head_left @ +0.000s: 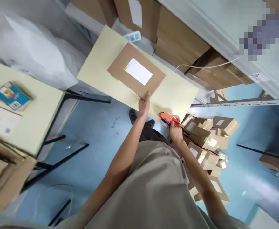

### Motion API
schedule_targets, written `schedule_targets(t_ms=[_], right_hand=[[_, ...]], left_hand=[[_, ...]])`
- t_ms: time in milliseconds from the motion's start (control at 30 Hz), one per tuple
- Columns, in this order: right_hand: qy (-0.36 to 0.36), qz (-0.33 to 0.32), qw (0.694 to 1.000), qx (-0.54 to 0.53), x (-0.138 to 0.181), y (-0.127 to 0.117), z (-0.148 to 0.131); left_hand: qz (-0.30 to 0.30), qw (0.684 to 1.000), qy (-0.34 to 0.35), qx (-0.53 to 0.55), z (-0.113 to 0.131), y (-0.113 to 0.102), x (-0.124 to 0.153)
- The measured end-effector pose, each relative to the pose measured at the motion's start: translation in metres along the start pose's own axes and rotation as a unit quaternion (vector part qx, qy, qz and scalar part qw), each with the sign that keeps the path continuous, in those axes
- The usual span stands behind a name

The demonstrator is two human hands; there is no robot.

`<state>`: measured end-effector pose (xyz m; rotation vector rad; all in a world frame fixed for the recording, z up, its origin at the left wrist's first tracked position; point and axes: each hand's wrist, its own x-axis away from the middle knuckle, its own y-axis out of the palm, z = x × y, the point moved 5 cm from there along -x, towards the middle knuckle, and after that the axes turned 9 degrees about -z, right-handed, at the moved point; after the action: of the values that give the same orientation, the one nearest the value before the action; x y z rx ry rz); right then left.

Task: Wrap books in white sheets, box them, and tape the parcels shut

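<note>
A flat brown cardboard box (120,67) with a white label (139,71) on top lies on the pale yellow table (94,63). My left hand (144,104) grips the box's near edge, thumb on the upper face and the other fingers curled below. Off to the right, past the table's near edge, my right hand (175,131) is closed around an orange and blue tape dispenser (169,118). A roll of tape shows at its far side. The dispenser is apart from the box.
Behind the table, large cartons (177,38) stand on a shelf. Several labelled boxes (205,136) are piled on the blue floor to the right. Another table (46,98) at left bears a blue booklet (12,95). A white cable (208,67) hangs over the cartons.
</note>
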<state>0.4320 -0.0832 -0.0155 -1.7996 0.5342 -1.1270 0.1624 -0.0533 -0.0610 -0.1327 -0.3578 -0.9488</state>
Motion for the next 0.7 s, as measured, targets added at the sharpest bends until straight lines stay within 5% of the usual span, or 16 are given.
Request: schedule_targets(t_ms=[100,200,500,700], right_hand=[[0.001,-0.006,1.0,0.027,-0.004,-0.001,-0.002],[-0.01,-0.008,0.999,0.038,-0.008,-0.002,-0.009],[-0.15,-0.096,0.984,0.007,-0.034,0.002,-0.101],[-0.123,-0.114,0.985,-0.023,-0.055,-0.006,-0.114]], left_hand=[[0.04,0.998,-0.041,0.04,0.007,0.009,-0.009],[0.011,0.996,-0.055,0.067,0.015,-0.003,-0.012],[-0.078,0.985,-0.14,-0.061,0.072,-0.099,-0.038],[-0.061,0.988,-0.104,-0.098,0.081,-0.091,-0.056]])
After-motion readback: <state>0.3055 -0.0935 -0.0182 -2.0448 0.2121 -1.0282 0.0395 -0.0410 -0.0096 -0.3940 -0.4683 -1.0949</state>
